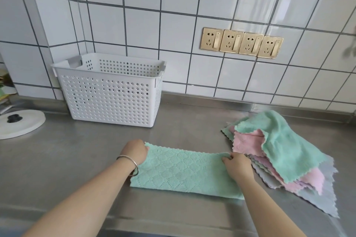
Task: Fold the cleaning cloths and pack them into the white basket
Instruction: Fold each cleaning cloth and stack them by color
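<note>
While your left hand [135,151] pinches the far left corner of the green cloth [185,174] on the desk [77,159], your right hand [238,165] pinches the far right one. Cloth pile [279,152] just right; white basket [110,90] sits back left.

My desk [96,152] is brushed steel with a dull sheen. The green cloth [185,173] is soft, matt, quilted in diamonds. The white basket [109,98] is smooth perforated plastic. Glossy white tiles [142,25] hold brassy metallic sockets [241,42].
</note>
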Tool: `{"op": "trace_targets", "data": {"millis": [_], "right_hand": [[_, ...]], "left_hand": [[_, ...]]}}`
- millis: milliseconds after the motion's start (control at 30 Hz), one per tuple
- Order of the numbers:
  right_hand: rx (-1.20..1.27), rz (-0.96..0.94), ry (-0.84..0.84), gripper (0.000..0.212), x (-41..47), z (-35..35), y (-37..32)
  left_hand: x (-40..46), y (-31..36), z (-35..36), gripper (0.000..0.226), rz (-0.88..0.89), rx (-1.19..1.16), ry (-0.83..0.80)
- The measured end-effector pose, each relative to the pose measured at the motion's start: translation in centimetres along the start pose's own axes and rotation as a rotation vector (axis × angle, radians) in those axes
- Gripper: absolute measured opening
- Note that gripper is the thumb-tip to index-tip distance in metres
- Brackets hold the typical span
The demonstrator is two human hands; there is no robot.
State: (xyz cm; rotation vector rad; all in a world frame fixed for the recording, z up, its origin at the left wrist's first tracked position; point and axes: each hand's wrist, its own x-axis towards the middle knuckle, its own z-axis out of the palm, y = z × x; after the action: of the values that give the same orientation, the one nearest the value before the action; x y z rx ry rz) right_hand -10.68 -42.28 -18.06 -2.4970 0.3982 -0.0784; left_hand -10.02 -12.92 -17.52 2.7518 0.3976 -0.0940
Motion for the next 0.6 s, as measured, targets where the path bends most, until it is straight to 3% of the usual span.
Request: {"op": "trace_targets", "data": {"millis": [133,233,333,433,500,533,600], "right_hand": [[0.031,0.050,0.024,0.028,-0.1,0.1,0.0],[0.139,0.047,0.090,0.033,-0.6,-0.4,0.0],[0.208,0.043,0.170,0.037,-1.3,-0.9,0.8],[0.159,0.109,0.129,0.041,-2.2,-1.3,1.5],[0.115,0.157,0.044,0.028,-2.9,-1.4,1.6],[0.098,0.183,-0.014,0.020,-3.2,-1.5,1.5],[0.038,0.206,-0.111,0.027,-3.4,-1.4,1.2]], "left_hand": [[-0.2,0.2,0.2,0.032,0.016,0.037,0.023],[-1.3,0.6,0.0,0.030,0.040,0.120,0.189],[-2.5,1.8,0.3,0.045,0.274,0.158,0.380],[-3.9,4.4,1.2,0.054,0.507,0.122,0.125],[-5.0,6.1,2.2,0.058,0.639,0.241,-0.067],[-5.5,6.8,2.7,0.060,0.695,0.302,-0.116],[-6.2,7.5,3.8,0.065,0.739,0.372,-0.162]]}}
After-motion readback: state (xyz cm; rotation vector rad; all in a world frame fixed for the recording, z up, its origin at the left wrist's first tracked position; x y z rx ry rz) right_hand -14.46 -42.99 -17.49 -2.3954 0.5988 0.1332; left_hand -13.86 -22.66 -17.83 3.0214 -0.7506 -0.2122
